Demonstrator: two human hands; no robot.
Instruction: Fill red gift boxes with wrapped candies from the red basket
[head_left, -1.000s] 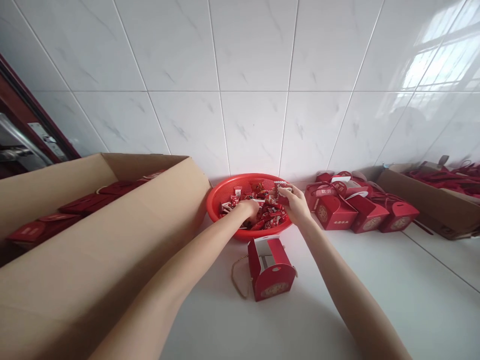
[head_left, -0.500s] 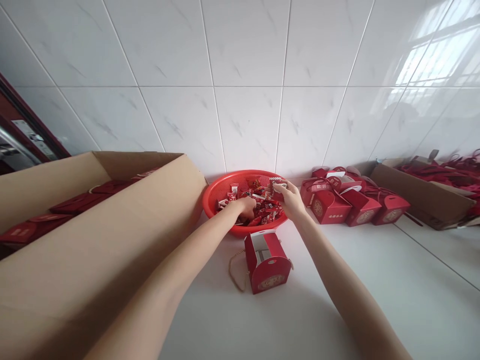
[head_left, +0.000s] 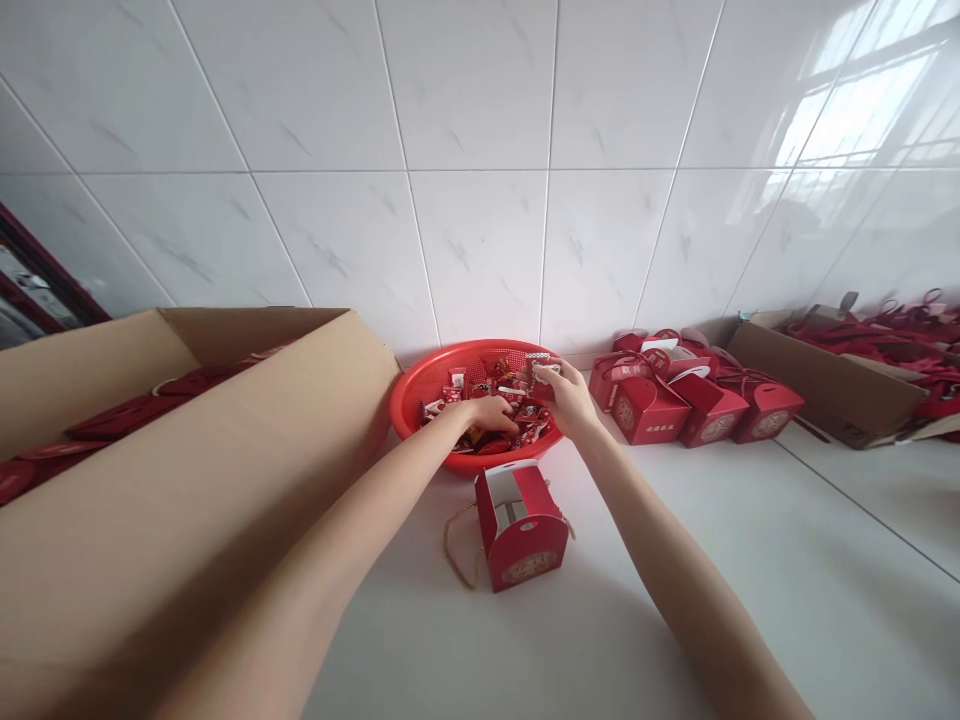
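Red plastic basket on a pale counter, close to the tiled wall; holds a loose heap of small wrapped packets, mostly red, some with white. Left hand down inside, fingers curled among the packets; cannot tell whether anything is pinched. Right hand at the basket's right side, gripping a small dark-red packet with white markings between thumb and fingers, above the heap. Just in front of the basket: one red gift box, upright, top open, pale interior showing, round pale motif on the near face, cord handle looped out to its left on the counter. Right of the basket, a cluster of red boxes packed close together, some with ribbons. Farther right, a low cardboard box full of red ribboned items. Left side: large open carton, tall walls, flat-looking red items lying inside. Window reflection on the upper right tiles.
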